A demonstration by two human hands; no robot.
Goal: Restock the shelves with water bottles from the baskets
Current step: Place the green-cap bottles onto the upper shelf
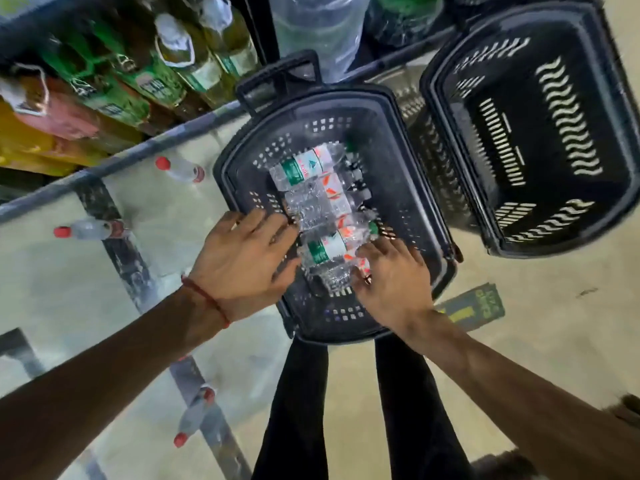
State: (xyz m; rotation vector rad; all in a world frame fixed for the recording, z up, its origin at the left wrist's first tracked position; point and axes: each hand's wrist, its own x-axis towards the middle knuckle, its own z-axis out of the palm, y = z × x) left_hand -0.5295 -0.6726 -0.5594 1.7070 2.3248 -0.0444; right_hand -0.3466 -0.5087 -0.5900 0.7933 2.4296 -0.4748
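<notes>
As I stand over the basket (391, 157), both my hands are down inside it on the bottles (322, 202), which lie side by side on its floor. My left hand (246, 258) has its fingers straight, touching the bottles' left ends. My right hand (391, 282) bends its fingers over the nearest bottle; whether it grips, I cannot tell. Right of the basket sits a second basket (519, 140). Left of it runs the shelf (156, 216) with a few red-capped bottles (180, 169).
</notes>
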